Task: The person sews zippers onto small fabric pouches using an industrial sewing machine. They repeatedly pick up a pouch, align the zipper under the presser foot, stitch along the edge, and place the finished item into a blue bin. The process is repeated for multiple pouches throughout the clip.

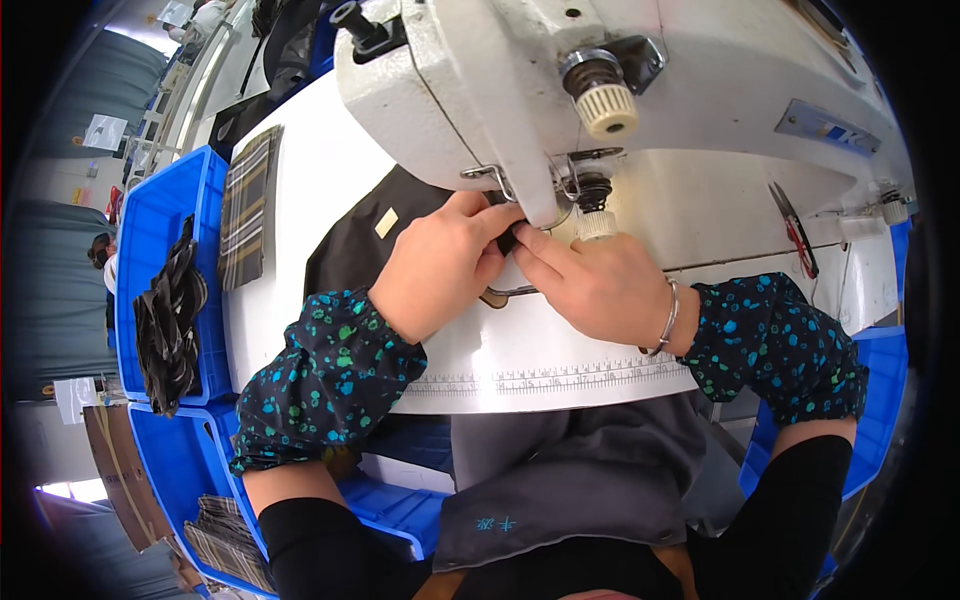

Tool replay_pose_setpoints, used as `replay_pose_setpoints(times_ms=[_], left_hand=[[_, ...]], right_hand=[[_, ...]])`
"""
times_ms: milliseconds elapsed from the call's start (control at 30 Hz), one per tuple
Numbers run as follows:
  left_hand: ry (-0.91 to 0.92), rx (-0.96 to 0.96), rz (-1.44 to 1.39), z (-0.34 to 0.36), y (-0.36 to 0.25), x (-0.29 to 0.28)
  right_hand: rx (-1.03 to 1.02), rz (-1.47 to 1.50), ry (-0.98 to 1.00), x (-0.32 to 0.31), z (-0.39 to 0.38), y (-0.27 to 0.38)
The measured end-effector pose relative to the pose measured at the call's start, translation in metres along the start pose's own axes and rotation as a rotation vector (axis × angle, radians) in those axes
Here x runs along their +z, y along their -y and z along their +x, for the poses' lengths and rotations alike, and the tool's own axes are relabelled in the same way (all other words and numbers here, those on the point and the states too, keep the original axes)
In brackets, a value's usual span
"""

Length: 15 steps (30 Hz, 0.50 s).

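Note:
A white sewing machine (460,90) fills the top middle. Under its needle area lies dark fabric (350,240) with a small cream label (386,222), stretching leftward over the white worktop (275,330). My left hand (440,255), fingers pinched, holds the fabric's edge just left of the presser area. My right hand (590,280) has its fingers together, gripping the same dark edge close to the left fingertips; the exact contact is partly hidden. Black-and-red scissors (795,230) lie at the right of the machine bed, and a printed ruler strip (540,382) runs along the front edge.
Folded plaid fabric (248,205) lies at the worktop's left. Blue bins (207,180) beside it hold dark strips (165,320) and plaid pieces (220,545). Another blue bin (870,410) stands right. Other people (100,260) are at the far left, away from my hands.

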<state>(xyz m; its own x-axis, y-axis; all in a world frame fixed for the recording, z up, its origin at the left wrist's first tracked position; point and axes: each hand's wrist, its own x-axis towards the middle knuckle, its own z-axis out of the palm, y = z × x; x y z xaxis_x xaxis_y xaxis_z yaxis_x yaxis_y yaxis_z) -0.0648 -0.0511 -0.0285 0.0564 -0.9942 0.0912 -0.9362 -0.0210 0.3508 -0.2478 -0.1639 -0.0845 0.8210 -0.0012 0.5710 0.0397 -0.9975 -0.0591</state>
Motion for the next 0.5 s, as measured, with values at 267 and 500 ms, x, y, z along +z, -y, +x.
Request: replay_pose_setpoints(times_ms=[267,500], left_hand=[[0.054,0.108,0.142,-0.001,-0.004,-0.011],[0.153,0.099,-0.02,0.009,-0.005,-0.021]], right_hand=[[-0.025,0.053,0.055,-0.005,0.002,-0.001],[-0.018,0.062,0.091,-0.008,-0.001,-0.004]])
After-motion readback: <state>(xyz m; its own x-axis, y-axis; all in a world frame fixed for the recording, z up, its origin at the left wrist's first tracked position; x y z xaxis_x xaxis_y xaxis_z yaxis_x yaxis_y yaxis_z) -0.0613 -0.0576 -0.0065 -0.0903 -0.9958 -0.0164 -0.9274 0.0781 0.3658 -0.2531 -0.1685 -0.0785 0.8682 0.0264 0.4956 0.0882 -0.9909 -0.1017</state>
